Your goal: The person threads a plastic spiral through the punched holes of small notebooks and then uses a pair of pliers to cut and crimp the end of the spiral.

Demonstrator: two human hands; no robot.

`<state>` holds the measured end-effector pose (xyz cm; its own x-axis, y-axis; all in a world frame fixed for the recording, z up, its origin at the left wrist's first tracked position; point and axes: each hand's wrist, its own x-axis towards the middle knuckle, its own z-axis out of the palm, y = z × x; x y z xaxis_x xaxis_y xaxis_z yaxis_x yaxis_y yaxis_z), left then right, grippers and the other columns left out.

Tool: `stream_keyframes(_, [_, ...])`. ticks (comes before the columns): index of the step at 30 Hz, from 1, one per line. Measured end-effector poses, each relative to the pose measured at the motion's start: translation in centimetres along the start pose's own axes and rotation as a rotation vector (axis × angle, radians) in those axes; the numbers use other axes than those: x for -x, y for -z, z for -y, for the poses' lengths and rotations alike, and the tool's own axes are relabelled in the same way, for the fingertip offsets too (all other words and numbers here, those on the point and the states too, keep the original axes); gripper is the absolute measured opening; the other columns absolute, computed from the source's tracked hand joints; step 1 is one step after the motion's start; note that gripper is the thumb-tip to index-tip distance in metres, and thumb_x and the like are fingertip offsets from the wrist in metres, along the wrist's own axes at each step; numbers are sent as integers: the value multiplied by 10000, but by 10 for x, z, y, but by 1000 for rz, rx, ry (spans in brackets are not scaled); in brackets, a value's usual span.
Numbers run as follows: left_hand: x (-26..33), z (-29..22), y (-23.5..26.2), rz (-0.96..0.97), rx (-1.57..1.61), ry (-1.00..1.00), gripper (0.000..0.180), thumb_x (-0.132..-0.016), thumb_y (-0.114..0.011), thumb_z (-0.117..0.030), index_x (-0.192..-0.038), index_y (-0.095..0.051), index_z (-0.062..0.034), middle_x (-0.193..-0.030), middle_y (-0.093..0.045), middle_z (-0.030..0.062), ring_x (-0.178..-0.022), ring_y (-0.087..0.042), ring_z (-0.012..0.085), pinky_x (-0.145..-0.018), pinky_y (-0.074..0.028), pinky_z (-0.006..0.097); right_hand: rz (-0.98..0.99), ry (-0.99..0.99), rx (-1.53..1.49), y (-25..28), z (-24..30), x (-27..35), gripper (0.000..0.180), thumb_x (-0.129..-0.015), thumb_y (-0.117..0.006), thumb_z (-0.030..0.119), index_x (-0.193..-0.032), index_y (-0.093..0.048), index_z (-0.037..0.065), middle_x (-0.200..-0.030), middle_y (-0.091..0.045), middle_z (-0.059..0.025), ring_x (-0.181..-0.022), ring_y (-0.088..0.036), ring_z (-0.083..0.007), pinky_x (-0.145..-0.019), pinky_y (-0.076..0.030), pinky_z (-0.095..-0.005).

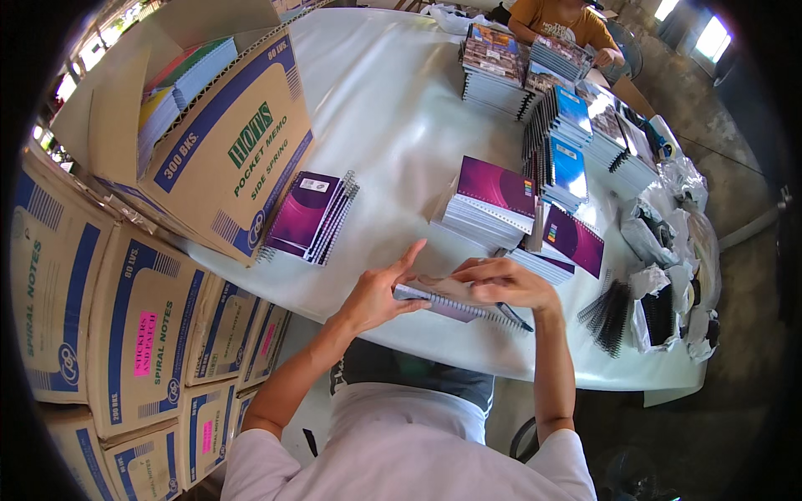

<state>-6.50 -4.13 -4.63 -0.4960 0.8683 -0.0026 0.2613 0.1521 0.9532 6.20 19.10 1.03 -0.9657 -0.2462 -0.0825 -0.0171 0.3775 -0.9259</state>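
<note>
Pale surface (376,108), near edge: left hand (373,296) has its grip round a probably light, bendy notebook (453,312), best pinched by its covers, can't tell if right hand (514,284) grips too.

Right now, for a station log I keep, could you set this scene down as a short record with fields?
Left hand: grips the left end of a notebook
Right hand: at the notebook's right part; exact grip unclear
Beyond right hand: purple-covered stack
Left side: open carton, purple spiral notebooks beside it
Right side: blue notebooks, loose black coils, plastic bags
Far side: another person
</note>
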Motion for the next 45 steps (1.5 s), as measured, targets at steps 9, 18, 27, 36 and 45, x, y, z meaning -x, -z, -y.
stream_keyframes(9, [-3, 14, -1, -63, 77, -105, 1059, -712, -840, 16, -1554, -249, -233, -1494, -452, 125, -1163, -616, 205, -966, -558, 343, -2, -8, 19, -8, -7, -12, 544, -884, -669, 470, -1203, -691, 30, -1074, -667, -182, -967, -624, -290, -854, -496, -380])
stream_keyframes(18, [2, 12, -1, -73, 189, 14, 1172, -686, -872, -29, -1569, -118, -186, -1482, -423, 199, -1228, -569, 243, -989, -545, 377, -27, -72, 129, -20, 4, -25, 568, -899, -660, 442, -1237, -661, -14, -1136, -647, -185, -1008, -611, -287, -902, -473, -379])
stream_keyframes(27, [3, 12, -8, -109, 282, 19, 1126, -728, -833, 31, -1578, -113, -134, -1525, -365, 176, -1180, -568, 172, -950, -540, 309, -158, 6, 217, -29, -2, -36, 537, -860, -730, 426, -1189, -691, 4, -1127, -629, -241, -1024, -600, -345, -880, -501, -414])
stream_keyframes(36, [7, 29, -13, -43, 231, -23, 570, -845, -735, -9, -1380, -551, -80, -1312, -628, 120, -1152, -603, 158, -943, -549, 321, -524, 95, 789, -61, 33, -16, 307, -785, -780, 232, -1006, -689, 40, -1071, -584, -113, -979, -581, -305, -857, -414, -402])
stream_keyframes(45, [6, 21, -9, 4, 160, -178, 497, -856, -696, 26, -1334, -595, -69, -1372, -595, 96, -1188, -604, 164, -976, -527, 294, -455, 140, 845, -85, 12, -12, 171, -813, -717, 84, -951, -624, 46, -967, -583, -84, -946, -585, -258, -840, -404, -394])
